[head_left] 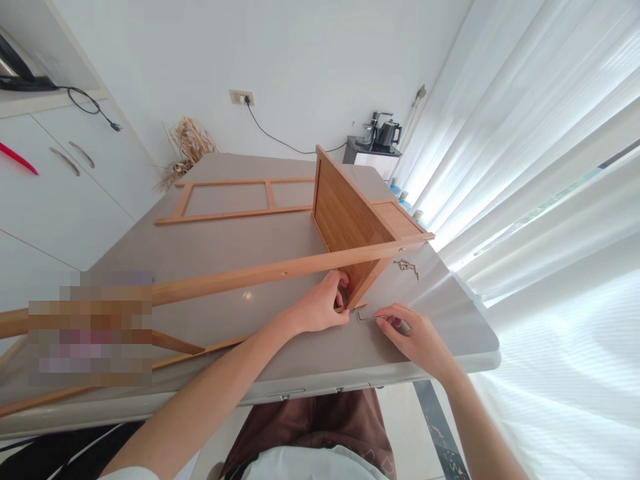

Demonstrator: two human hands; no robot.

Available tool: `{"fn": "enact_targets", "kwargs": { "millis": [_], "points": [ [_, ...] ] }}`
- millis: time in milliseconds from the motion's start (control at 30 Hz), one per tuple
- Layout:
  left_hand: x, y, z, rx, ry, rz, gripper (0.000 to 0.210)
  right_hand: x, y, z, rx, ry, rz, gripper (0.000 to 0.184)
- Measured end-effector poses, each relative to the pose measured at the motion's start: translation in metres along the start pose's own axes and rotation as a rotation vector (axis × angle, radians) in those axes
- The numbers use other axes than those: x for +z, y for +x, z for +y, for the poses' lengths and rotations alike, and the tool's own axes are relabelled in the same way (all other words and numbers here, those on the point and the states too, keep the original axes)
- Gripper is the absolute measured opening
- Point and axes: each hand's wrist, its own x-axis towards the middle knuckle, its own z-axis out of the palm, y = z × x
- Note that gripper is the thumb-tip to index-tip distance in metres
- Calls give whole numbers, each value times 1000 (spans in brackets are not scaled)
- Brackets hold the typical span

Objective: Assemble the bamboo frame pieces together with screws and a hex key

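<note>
My left hand (327,303) is closed around the lower corner of an upright wooden panel (350,213), thumb and fingers on either side of its edge. The panel joins a long wooden frame (260,272) that runs left across the table. Between the fingertips of my right hand (403,327) is a thin bent Allen key (367,318); its short end points toward the panel's bottom corner, apart from it. A small pile of screws (407,267) lies on the table to the right of the panel.
A second wooden frame (225,217) lies flat on the grey table (440,313) at the back. Dried stalks (190,143) stand beyond the far left corner. An electric kettle (389,135) sits on a small cabinet by the wall. White curtains (560,133) hang at the right. A blurred patch covers the left end.
</note>
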Motion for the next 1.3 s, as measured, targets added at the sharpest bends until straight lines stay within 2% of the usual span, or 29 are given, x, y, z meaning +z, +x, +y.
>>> {"fn": "enact_targets", "kwargs": {
  "millis": [300, 467, 700, 1033, 1300],
  "points": [
    [-1, 1, 5, -13, 13, -2, 47, 16, -3, 11, 34, 218, 161, 34],
    [-1, 0, 7, -18, 22, 1, 46, 24, -1, 7, -3, 294, 168, 31],
    [-2, -1, 8, -30, 31, 5, 47, 41, -3, 8, -32, 216, 182, 25],
    [-3, 1, 12, -49, 48, -5, 44, 48, -3, 14, -109, 91, 190, 19],
    [-6, 0, 15, -64, 36, -29, 46, 49, -6, 15, -97, 88, 213, 18]
  ]
}}
